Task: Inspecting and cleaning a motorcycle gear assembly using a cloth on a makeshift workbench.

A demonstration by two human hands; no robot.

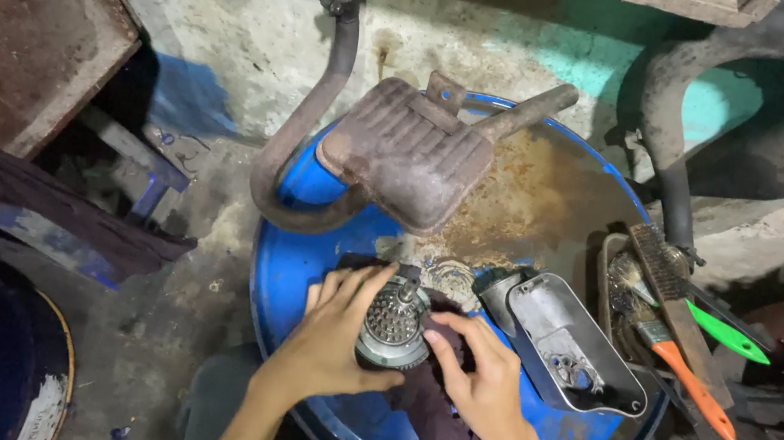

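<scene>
My left hand (pixel 332 333) wraps around a round grey metal gear part (pixel 395 325) with toothed discs on top, held upright over a blue drum lid (pixel 305 269). My right hand (pixel 483 373) presses a dark maroon rag (pixel 437 418) against the part's right side. The rag hangs down over the lid's near edge.
A rusty exhaust muffler (pixel 406 151) with a curved pipe (pixel 311 109) lies across the lid's far side. A grey metal cover (pixel 572 345) sits right of my hands. A wire brush (pixel 678 308) and brushes with orange (pixel 693 386) and green (pixel 725 333) handles lie at the right edge.
</scene>
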